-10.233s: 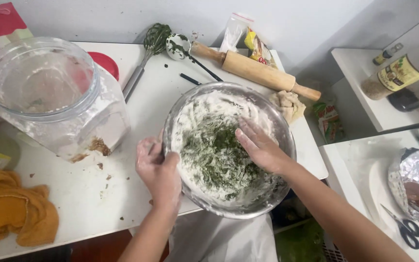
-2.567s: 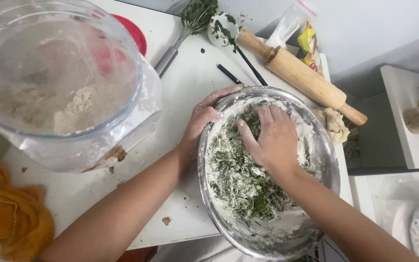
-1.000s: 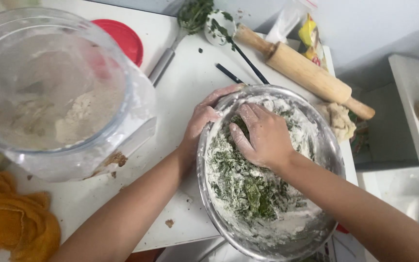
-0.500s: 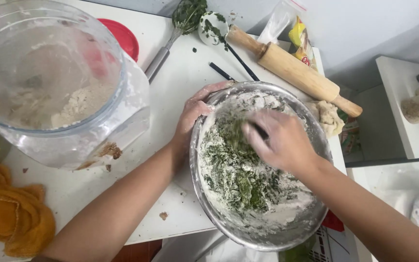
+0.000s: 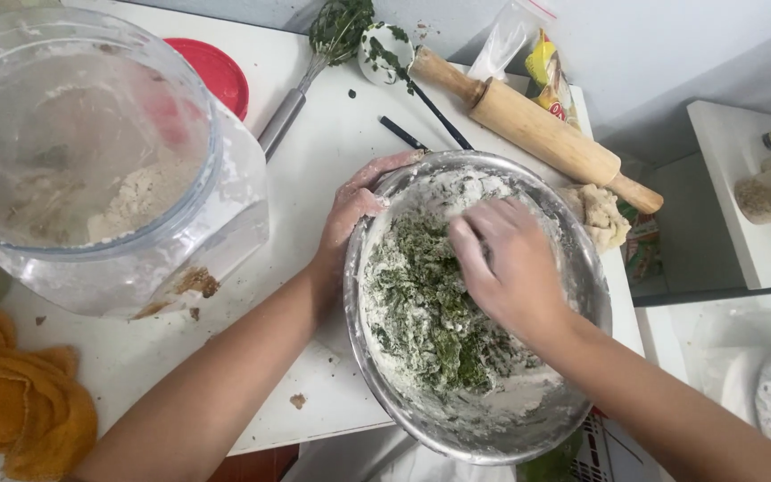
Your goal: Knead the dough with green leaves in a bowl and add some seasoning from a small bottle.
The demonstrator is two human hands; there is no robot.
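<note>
Your right hand (image 5: 506, 268) shifted toward bowl (image 5: 582, 268) centre, fingers curled in green dough (image 5: 421, 312); left hand (image 5: 350, 210) still gripping rim. Mixing continues.

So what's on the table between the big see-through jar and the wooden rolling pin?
In the head view, a metal-handled whisk with green leaves stuck in it lies there, plus a small white dish and two thin black sticks.

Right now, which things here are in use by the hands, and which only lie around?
In use: steel bowl, mix of flour and chopped greens, left hand on the rim, right hand in the mix.

Lying about: rolling pin, flour jar, red lid, orange cloth, dough lump.
</note>
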